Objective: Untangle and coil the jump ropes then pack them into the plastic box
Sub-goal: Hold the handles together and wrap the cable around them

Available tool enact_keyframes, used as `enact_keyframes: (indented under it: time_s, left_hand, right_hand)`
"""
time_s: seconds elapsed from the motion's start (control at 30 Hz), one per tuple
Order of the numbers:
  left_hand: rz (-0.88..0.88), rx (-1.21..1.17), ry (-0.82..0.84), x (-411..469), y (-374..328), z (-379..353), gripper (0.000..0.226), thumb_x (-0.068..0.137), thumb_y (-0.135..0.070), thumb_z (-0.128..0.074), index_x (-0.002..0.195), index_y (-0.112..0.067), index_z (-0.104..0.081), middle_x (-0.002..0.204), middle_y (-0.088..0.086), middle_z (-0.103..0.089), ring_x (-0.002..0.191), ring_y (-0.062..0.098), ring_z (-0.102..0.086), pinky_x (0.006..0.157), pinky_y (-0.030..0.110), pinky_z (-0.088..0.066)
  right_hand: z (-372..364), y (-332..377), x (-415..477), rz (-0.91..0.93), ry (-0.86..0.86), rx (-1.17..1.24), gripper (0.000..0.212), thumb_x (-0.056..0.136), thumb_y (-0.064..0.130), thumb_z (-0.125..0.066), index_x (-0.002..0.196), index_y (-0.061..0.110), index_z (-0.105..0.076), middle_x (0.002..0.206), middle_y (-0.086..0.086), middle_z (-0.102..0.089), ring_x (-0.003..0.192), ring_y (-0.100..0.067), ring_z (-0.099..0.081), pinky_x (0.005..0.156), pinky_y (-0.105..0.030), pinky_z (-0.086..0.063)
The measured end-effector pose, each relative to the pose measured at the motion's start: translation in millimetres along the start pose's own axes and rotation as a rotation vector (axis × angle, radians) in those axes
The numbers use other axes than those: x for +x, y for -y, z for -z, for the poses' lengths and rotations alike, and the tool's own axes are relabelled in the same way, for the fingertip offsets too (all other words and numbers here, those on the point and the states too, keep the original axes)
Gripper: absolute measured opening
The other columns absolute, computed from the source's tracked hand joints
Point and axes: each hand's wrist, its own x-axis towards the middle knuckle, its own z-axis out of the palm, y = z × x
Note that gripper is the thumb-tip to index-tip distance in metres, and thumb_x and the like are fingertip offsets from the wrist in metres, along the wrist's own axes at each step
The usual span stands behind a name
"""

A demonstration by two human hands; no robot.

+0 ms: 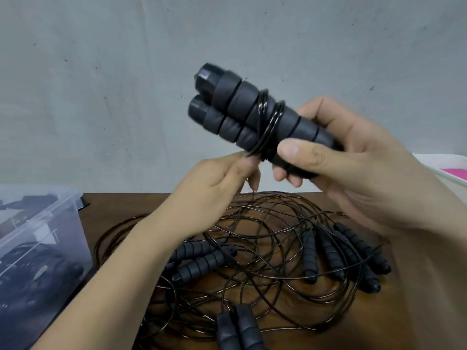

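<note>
Presently, one lot, coiling step in hand.

1. Wooden table (113, 205): one, bearing everything below.
2. Plastic box (63, 223): one, clear, at the left edge of the table. Dark shapes show through its wall, seemingly ropes already packed, though too blurred to count.
3. White container (444, 183): one, at the right edge, with something pink inside.
4. Tangle of ropes (273, 223): one heap of thin dark cable on the table below the hands. Loose handles (202, 266) counted in it: two left of centre, four at right, two at the near edge. That makes eight, so likely four ropes left; more may hide under the forearm.
5. Right hand (353, 157): fingers and thumb wrapped round the lower end of item 7, raised above the heap.
6. Left hand (222, 178): thumb and forefinger pinching the cord just beneath the handles.
7. Held pair of handles (240, 104): two, side by side, tilted up-left.
8. Cord (267, 122): several turns around the pair.

Judgement: winding is in hand. Next, draw the slack taut, lay further turns, secure the end, then carry the bundle left to the box.
</note>
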Motion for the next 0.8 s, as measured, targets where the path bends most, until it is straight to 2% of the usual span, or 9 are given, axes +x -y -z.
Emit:
enact_keyframes:
  time_s: [0.13,0.23,0.33,0.4,0.43,0.5,0.57,0.7,0.8]
  left_hand:
    - [-0.020,0.079,0.040,1.5,-3.6,-6.8,0.036,0.109,-0.049,-0.041,0.091,-0.024,-0.059,0.061,-0.007,-0.053,0.059,0.010,-0.055,0.054,0.020,-0.039]
    - [-0.030,0.107,0.087,-2.4,-7.7,-9.8,0.029,0.110,-0.044,-0.044,0.094,-0.024,-0.056,0.062,-0.013,-0.057,0.061,0.011,-0.055,0.054,0.021,-0.040]
    - [-0.040,0.181,0.133,-4.0,-10.9,-10.6,0.021,0.110,-0.042,-0.046,0.098,-0.026,-0.054,0.064,-0.004,-0.058,0.059,0.015,-0.056,0.053,0.028,-0.042]
    - [-0.066,0.231,0.148,-5.9,-12.7,-9.3,0.018,0.110,-0.041,-0.048,0.099,-0.028,-0.054,0.063,-0.003,-0.056,0.058,0.016,-0.055,0.054,0.032,-0.043]
    - [-0.080,0.263,0.140,-6.2,-13.0,-7.3,0.017,0.109,-0.041,-0.049,0.098,-0.030,-0.054,0.062,-0.003,-0.056,0.057,0.015,-0.054,0.054,0.033,-0.044]
    - [-0.110,0.331,0.102,-6.0,-12.2,0.2,0.018,0.108,-0.043,-0.050,0.095,-0.032,-0.056,0.060,-0.005,-0.055,0.056,0.012,-0.054,0.054,0.035,-0.044]
    - [-0.138,0.376,0.038,-6.0,-11.1,10.4,0.019,0.107,-0.043,-0.053,0.092,-0.033,-0.060,0.060,-0.008,-0.055,0.059,0.010,-0.055,0.053,0.030,-0.040]
    - [-0.228,0.367,-0.074,-6.1,-9.4,29.1,0.016,0.102,-0.042,-0.063,0.089,-0.034,-0.068,0.077,-0.015,-0.062,0.076,0.006,-0.059,0.063,0.024,-0.041]
    - [-0.248,0.311,-0.052,-5.3,-4.4,35.4,0.013,0.095,-0.043,-0.074,0.091,-0.031,-0.075,0.086,-0.010,-0.061,0.082,0.012,-0.062,0.069,0.034,-0.048]
  right_hand:
    - [-1.6,-8.8,6.4,0.112,-0.182,-0.135,0.014,0.099,0.020,-0.072,0.105,0.019,-0.060,0.098,-0.012,-0.069,0.083,-0.029,-0.068,0.071,-0.036,-0.051]
    - [-5.0,-14.8,8.8,0.148,-0.247,-0.347,0.014,0.104,0.022,-0.069,0.109,0.022,-0.056,0.099,-0.006,-0.072,0.084,-0.027,-0.071,0.072,-0.039,-0.051]
    - [-1.6,-20.8,10.3,0.159,-0.355,-0.593,0.017,0.105,0.028,-0.067,0.113,0.025,-0.052,0.102,-0.004,-0.069,0.091,-0.024,-0.070,0.079,-0.043,-0.054]
    - [2.4,-26.1,12.2,0.153,-0.400,-0.782,0.020,0.105,0.031,-0.065,0.117,0.026,-0.050,0.112,-0.007,-0.063,0.098,-0.022,-0.065,0.085,-0.038,-0.052]
    - [2.3,-27.9,13.1,0.146,-0.401,-0.850,0.022,0.105,0.031,-0.065,0.119,0.024,-0.051,0.115,-0.005,-0.058,0.098,-0.016,-0.062,0.084,-0.027,-0.050]
    - [0.4,-31.6,14.3,0.140,-0.379,-0.954,0.023,0.105,0.027,-0.064,0.121,0.017,-0.052,0.116,-0.002,-0.049,0.094,-0.004,-0.053,0.075,-0.010,-0.040]
    - [-0.2,-34.8,15.1,0.104,-0.337,-1.019,0.021,0.105,0.027,-0.064,0.119,0.018,-0.051,0.114,0.000,-0.045,0.093,-0.002,-0.050,0.072,-0.008,-0.038]
    - [-2.1,-35.0,13.1,-0.089,-0.076,-1.038,0.018,0.102,0.036,-0.064,0.112,0.030,-0.050,0.106,0.011,-0.049,0.090,-0.003,-0.051,0.070,-0.016,-0.037]
    - [-6.0,-32.5,7.6,-0.194,0.163,-0.991,0.019,0.100,0.041,-0.067,0.111,0.034,-0.052,0.101,0.012,-0.056,0.091,-0.006,-0.054,0.075,-0.026,-0.039]
